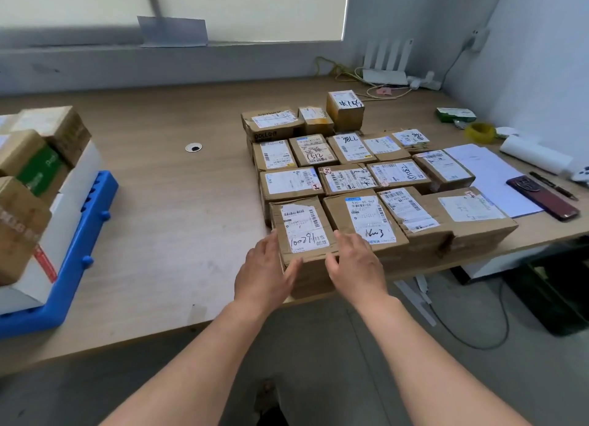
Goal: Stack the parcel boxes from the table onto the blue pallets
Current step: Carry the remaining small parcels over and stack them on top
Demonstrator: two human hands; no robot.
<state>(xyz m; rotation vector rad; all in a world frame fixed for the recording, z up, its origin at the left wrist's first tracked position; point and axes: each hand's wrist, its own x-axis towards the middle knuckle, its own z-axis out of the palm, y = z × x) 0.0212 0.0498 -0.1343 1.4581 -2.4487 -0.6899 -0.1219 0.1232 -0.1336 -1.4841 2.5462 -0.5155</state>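
At the near edge of the table, on the front-left corner of the packed block of parcel boxes: the 100291 box, flanked by both hands. Sits label up, hard against the Nw3 box on its right and another parcel behind, leaving only the left and near faces free. Runs lengthwise away from the body.

Left hand: laid along the free left face, fingers straight and together. Touches the cardboard, though cannot tell how firmly.

Right hand: resting over the right top edge, at the seam with the neighbour, fingers slightly apart and pointing away, thumb bent in over the near top edge. Shows no gap at the seam to drop fingers into. Cannot tell whether gripping yet.

Looks like the reach-and-grasp step, with no lift begun. Probably calls for drawing the box toward the body or leftward first, to free the right face, then clamping between both palms.

Off to the left, well apart: the blue pallet, already loaded with a white box and brown cartons. Means a carry leftward over bare tabletop, with the left hand nearer the target. Leaves most parcels still to go.
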